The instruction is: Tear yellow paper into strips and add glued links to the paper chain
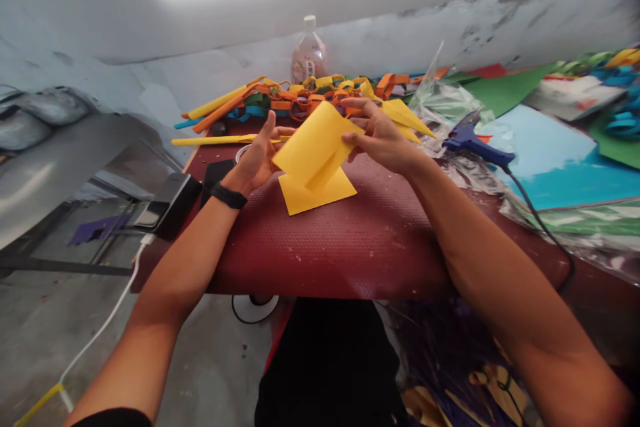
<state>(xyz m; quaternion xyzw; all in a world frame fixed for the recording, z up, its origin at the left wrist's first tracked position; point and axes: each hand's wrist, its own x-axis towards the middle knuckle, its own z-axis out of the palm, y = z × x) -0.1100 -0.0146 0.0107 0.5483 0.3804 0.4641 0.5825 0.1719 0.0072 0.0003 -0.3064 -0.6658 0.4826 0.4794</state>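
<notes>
The yellow paper [314, 141] hangs just above the red table [350, 240] between both hands, its long axis tilting up rightward, the left hand [257, 161] pinching its lower-left edge, the right hand [383, 137] clamping its upper-right edge.

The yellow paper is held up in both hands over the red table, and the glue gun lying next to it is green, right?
Not quite. The glue gun is blue, not green, as the head view shows. The rest holds: the left hand and the right hand both hold the yellow paper above the red table, and the glue gun lies beside them to the right.
</notes>
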